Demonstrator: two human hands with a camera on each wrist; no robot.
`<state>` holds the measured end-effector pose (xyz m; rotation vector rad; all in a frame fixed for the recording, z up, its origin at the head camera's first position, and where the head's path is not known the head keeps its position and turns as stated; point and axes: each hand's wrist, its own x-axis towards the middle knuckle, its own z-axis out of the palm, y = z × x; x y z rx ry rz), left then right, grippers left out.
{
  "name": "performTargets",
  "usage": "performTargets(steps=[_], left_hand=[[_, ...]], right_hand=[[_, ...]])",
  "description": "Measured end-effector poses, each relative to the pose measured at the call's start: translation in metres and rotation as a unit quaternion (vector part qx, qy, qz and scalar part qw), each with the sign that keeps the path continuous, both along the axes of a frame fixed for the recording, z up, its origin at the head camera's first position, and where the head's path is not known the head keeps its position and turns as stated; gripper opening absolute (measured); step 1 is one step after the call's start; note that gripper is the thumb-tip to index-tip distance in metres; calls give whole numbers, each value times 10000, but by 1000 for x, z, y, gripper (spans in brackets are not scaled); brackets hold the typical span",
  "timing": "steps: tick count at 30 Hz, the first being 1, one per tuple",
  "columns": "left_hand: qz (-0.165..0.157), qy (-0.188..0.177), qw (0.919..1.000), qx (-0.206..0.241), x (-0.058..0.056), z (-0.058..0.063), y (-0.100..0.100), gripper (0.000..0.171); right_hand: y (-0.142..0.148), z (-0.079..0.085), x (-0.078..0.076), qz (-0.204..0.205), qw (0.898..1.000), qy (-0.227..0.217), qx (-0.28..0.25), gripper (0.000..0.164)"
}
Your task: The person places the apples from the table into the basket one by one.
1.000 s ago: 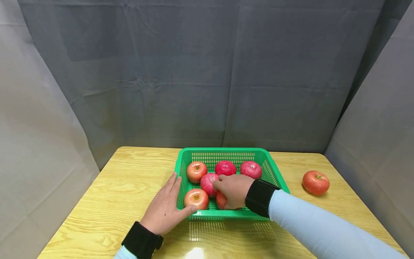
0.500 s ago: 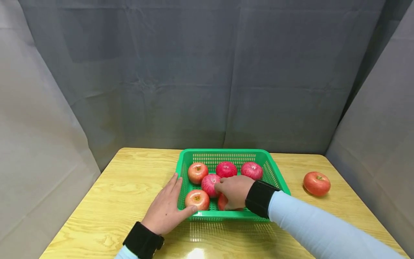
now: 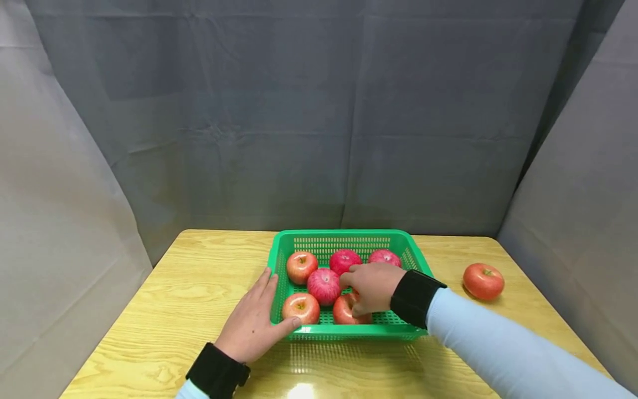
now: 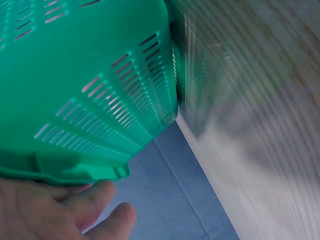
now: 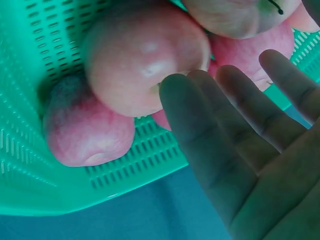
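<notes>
A green plastic basket (image 3: 344, 332) with slotted walls holds several red apples. At its front left corner my left hand (image 3: 254, 324) rests with straight fingers along the side rim and the thumb over the front rim. In the left wrist view, those fingers (image 4: 92, 202) lie just outside the rim. My right hand (image 3: 374, 285) is over the basket's front part, above a red apple (image 3: 345, 311) near the front wall. The right wrist view shows its fingers (image 5: 197, 125) spread and extended, with nothing gripped. To that apple's left sit a striped pink apple (image 3: 324, 288) and a paler apple (image 3: 301, 308).
One more apple (image 3: 483, 281) stands on the wooden table (image 3: 149, 321), right of the basket. Three apples line the basket's back half, among them a light red one (image 3: 301, 267). A grey cloth (image 3: 279, 138) hangs behind the table, with pale cloths at both sides.
My right hand has let go of the front apple and moved slightly up and to the right, so more of that apple shows. The left hand stays at the basket corner.
</notes>
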<state>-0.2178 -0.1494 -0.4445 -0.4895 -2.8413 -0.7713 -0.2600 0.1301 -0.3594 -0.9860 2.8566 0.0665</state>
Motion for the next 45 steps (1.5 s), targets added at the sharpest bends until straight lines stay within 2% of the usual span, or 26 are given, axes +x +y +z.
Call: performTargets(steps=[6,10,14,20,27,29,39,45], left_hand=[[36,-56,10000,35,0,-1,-1,104],[-12,-71,10000,-9,-1,1,0,105],[-30,-76,10000,-46,-2,2,0,105],[-45,-82,9999,-53,-1,2,-2,105],[-59,-41,10000,-44,-2,1,-1,104],[-55,-25,10000,-36,-2,1,-2,104],[-63,-53,10000,-2,-1,2,-2,104],[-69,-114,9999,68,0,2,-2,104]], right_hand=[[15,4,-3,3,9999,-65,-86,29],[39,7,-6,30,9993,96,-355,31],[62,9,-9,-55,9991,186,-368,36],[90,14,-14,-444,9986,53,-283,45],[129,22,-18,-808,9952,224,-506,45],[141,23,-20,-979,9935,159,-554,46],[197,3,-30,-1412,9886,133,-500,47],[221,-12,-35,-1851,9803,-68,-688,53]])
